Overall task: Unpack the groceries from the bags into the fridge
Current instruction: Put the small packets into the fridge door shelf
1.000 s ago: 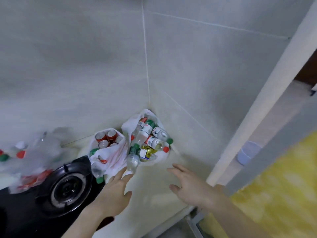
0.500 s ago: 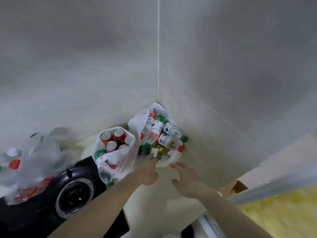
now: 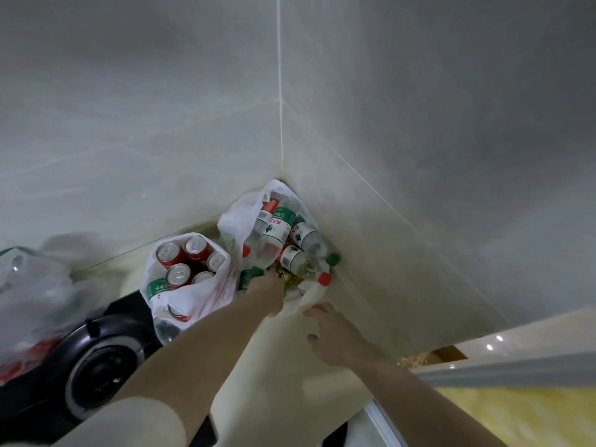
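Observation:
A white plastic bag [image 3: 240, 217] stands in the tiled corner of the counter, filled with water bottles [image 3: 280, 228] with green and red caps and a gold-coloured item [image 3: 290, 279]. My left hand [image 3: 267, 293] reaches into its mouth; the fingers are buried among the bottles, so what they hold is hidden. My right hand [image 3: 335, 337] hovers with spread fingers, its fingertips at the bag's front edge. A second white bag [image 3: 206, 298] to the left holds several red cans [image 3: 175, 253] and a bottle.
A black gas burner [image 3: 100, 372] sits at the lower left of the pale counter [image 3: 283, 375]. A clear plastic bag [image 3: 35, 285] with more goods lies at the far left. Tiled walls close off the back and right. A yellow floor [image 3: 532, 414] shows lower right.
My left hand has moved from the counter up into the bottle bag. My right hand has come closer to the bag's front edge. The camera has turned left, towards the corner.

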`<state>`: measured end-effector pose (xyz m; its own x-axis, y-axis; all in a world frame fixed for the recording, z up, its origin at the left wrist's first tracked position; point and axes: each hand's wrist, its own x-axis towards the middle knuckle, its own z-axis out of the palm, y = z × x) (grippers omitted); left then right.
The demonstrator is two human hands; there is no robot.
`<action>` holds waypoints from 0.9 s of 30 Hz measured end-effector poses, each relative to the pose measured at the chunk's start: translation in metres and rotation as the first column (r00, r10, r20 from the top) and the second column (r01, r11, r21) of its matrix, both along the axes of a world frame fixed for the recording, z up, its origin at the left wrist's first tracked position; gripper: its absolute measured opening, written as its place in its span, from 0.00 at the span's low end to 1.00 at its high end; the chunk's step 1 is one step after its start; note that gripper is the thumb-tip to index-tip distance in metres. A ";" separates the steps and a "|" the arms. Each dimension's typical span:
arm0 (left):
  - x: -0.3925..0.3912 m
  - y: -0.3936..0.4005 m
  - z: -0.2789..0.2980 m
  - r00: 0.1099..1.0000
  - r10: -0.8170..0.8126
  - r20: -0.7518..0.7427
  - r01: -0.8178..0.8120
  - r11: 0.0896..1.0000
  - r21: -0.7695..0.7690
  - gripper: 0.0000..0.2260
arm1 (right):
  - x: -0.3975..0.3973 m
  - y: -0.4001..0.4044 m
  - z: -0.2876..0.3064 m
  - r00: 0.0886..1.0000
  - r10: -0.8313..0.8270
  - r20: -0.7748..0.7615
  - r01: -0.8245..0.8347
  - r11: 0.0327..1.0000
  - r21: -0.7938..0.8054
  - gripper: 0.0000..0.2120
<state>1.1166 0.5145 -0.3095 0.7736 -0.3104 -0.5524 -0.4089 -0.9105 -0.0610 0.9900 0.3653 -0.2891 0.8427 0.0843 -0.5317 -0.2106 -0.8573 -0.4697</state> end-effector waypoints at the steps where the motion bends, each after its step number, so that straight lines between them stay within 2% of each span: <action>1: 0.000 -0.002 -0.002 1.000 -0.001 0.003 0.001 1.000 -0.007 0.20 | 0.005 0.000 -0.002 1.000 0.007 -0.007 -0.007 1.000 0.000 0.26; 4: -0.003 -0.001 -0.003 1.000 -0.016 0.019 0.016 1.000 -0.015 0.24 | 0.018 0.004 -0.008 1.000 0.006 -0.002 -0.006 1.000 0.008 0.25; 6: -0.008 0.003 0.001 1.000 -0.013 0.011 0.014 0.999 -0.037 0.20 | 0.028 0.007 -0.011 1.000 -0.006 -0.011 0.006 1.000 0.011 0.25; 9: -0.017 0.010 0.007 0.999 0.020 0.029 -0.016 0.990 -0.141 0.13 | 0.043 0.011 -0.022 0.999 -0.009 -0.043 0.009 1.000 0.003 0.26; 13: -0.035 0.024 0.010 0.993 0.108 0.053 -0.088 0.953 -0.290 0.17 | 0.058 0.021 -0.030 0.997 0.025 -0.068 -0.028 0.999 -0.038 0.29; 18: -0.074 0.067 0.023 0.972 0.232 0.037 -0.160 0.772 -0.615 0.24 | 0.088 0.036 -0.095 0.984 -0.053 -0.169 0.060 0.998 0.034 0.21; 20: -0.090 0.085 0.026 0.945 0.322 0.049 -0.195 0.681 -0.705 0.24 | 0.083 0.048 -0.063 0.980 -0.137 -0.144 0.156 0.979 0.134 0.23; 24: -0.110 0.113 0.035 0.892 0.452 -0.032 -0.313 0.564 -0.764 0.27 | 0.087 0.063 -0.073 0.955 -0.248 -0.160 0.278 0.940 0.198 0.26; 25: -0.113 0.118 0.037 0.879 0.474 -0.050 -0.334 0.537 -0.774 0.28 | 0.092 0.066 -0.087 0.930 -0.315 -0.190 0.353 0.908 0.225 0.25; 27: -0.117 0.128 0.040 0.858 0.508 -0.074 -0.365 0.502 -0.784 0.29 | 0.092 0.072 -0.070 0.907 -0.363 -0.214 0.409 0.880 0.241 0.20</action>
<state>0.9997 0.6428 -0.2693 0.9767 -0.1495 -0.1541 0.0033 -0.7075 0.7067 1.0818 0.4377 -0.3592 0.7450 -0.0689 -0.6635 -0.5894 -0.5339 -0.6063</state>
